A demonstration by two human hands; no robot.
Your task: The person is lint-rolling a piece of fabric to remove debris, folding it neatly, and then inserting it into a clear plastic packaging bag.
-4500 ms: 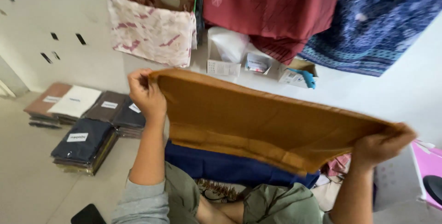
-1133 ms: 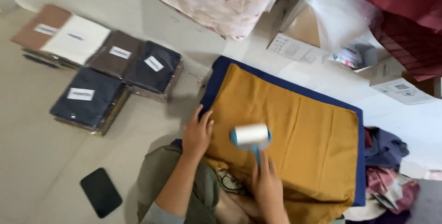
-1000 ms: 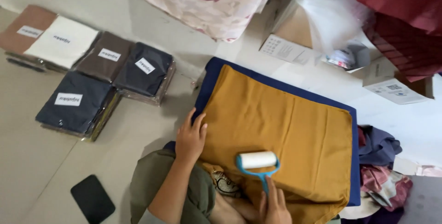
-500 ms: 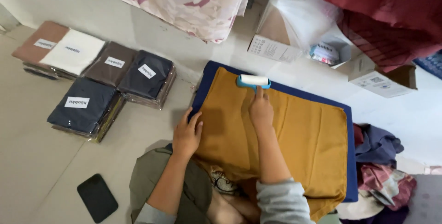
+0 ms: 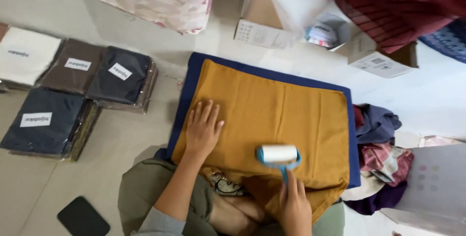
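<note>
The person sits on the floor (image 5: 121, 144) with an ochre cloth (image 5: 281, 110) spread flat over a dark blue mat (image 5: 187, 85), the near edge of the cloth draped toward the lap. The left hand (image 5: 203, 129) lies flat and open on the cloth near its left side, fingers spread, pinning it down and gripping nothing. The right hand (image 5: 295, 209) is closed around the blue handle of a lint roller (image 5: 277, 154), whose white roll rests on the cloth close to the near edge, right of the left hand.

The step in hand looks like cleaning the cloth's surface with the roller, stroke by stroke, with the roll now at the near end of a pass. The next move, as I judge it, calls for keeping the cloth taut under the flat palm while the roll travels over an uncovered strip, likely further to the right, with even pressure so the fabric does not bunch.

Around it: bagged folded garments (image 5: 73, 95) stacked to the left, a dark phone (image 5: 83, 216) on the floor by the knee, cardboard boxes (image 5: 378, 56) beyond the mat, and a heap of loose clothes (image 5: 381, 144) to the right
</note>
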